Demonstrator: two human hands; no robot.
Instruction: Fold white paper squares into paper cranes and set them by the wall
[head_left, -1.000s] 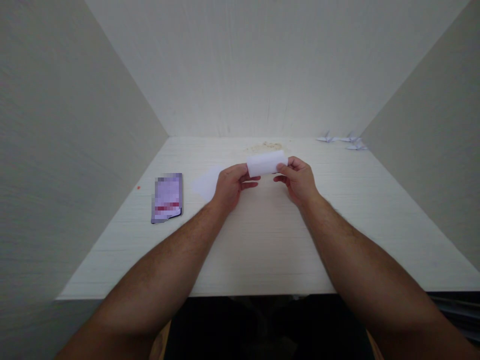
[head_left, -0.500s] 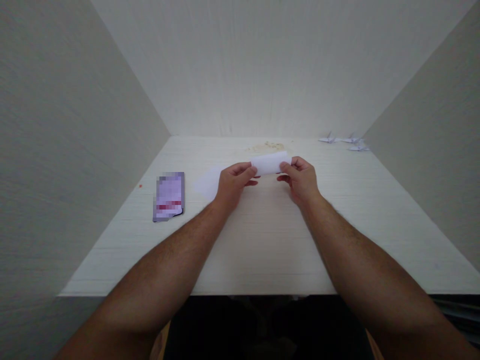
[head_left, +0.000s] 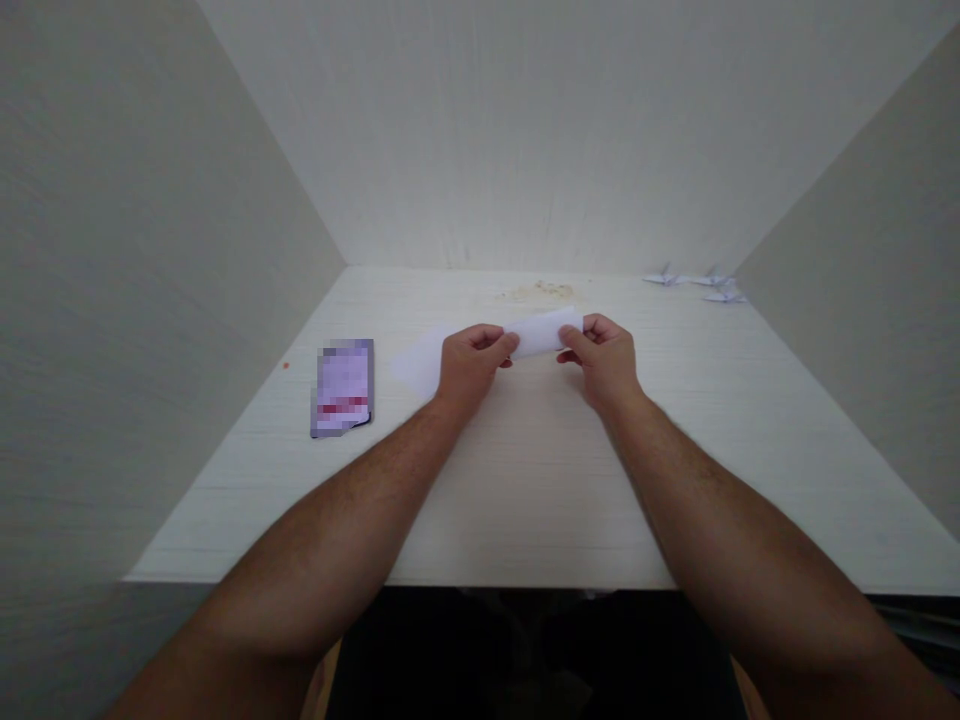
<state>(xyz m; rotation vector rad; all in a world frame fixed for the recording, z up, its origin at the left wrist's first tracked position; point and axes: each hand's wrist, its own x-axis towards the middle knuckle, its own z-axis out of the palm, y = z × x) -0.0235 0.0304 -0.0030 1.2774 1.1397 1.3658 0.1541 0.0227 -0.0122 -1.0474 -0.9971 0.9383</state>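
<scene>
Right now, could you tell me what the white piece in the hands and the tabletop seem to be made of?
The white piece, pinched between the left hand and the right hand, looks like thin matte paper: it is folded flat with crisp edges. The tabletop looks like pale laminate or veneered board, with faint grain lines and low sheen.

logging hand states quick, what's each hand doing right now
Left hand: closed, pinching the left end of the folded white paper.
Right hand: closed, pinching the right end of the same paper.
</scene>
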